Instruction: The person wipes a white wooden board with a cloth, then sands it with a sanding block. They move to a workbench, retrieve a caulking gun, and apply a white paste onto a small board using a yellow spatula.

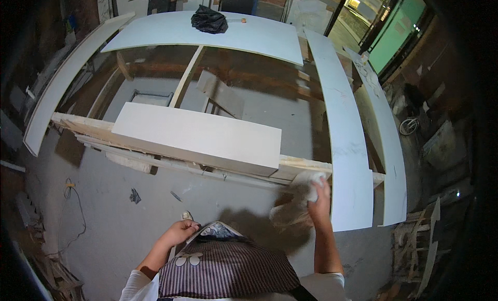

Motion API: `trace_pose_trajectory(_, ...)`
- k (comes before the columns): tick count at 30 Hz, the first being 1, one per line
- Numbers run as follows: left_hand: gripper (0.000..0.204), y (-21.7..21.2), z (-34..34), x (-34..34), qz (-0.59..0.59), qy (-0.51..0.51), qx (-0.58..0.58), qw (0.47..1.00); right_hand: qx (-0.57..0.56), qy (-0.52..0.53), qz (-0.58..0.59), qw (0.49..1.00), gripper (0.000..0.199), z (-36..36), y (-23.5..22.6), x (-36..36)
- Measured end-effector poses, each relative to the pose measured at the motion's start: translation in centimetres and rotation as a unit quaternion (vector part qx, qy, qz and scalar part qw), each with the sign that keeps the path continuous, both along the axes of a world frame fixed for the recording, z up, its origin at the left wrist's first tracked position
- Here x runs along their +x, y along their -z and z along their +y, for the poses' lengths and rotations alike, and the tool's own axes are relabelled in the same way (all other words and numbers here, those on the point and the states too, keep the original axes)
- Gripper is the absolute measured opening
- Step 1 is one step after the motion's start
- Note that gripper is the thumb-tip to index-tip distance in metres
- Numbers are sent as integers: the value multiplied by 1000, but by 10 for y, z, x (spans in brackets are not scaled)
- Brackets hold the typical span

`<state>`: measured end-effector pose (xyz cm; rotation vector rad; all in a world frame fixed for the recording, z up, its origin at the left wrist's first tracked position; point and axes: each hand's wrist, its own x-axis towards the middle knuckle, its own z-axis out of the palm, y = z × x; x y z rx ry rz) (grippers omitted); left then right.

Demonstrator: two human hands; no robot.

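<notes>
A: Where's the right hand?

B: At about four o'clock from the middle of the view — raised to the near wooden rail, fingers curled tight around a pale rag. More cloth, thin and see-through, hangs below the fist.

A: And the rag itself?

B: Pressed against the rail's end, just beside the white slab that lies across the frame, with the long white board at three o'clock of it.

A: The left hand?

B: Down at six o'clock, close to the striped apron. Fingers folded in, loosely closed — whether they pinch anything I cannot tell.

A: Anything farther off?

B: A black bag at twelve o'clock, sitting on the far white panel, well apart from both hands.
</notes>
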<state>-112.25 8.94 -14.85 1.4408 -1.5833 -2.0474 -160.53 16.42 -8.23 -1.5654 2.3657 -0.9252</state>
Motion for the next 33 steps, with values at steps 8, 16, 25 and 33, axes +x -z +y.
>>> trace_pose_trajectory(8,33,-31,-14,-56,18,130,-77,988,-40,64,122,990,65,-92,-33,-17)
trace_pose_trajectory(16,37,-15,-22,-30,72,152,-18,986,50,14,59,997,61,-124,77,-31)
trace_pose_trajectory(25,26,2,-87,-17,116,114,-99,982,80,92,49,991,40,-27,120,44)
trace_pose_trajectory(33,24,13,-126,-30,112,186,-34,975,531,-90,63,840,32,103,144,173)
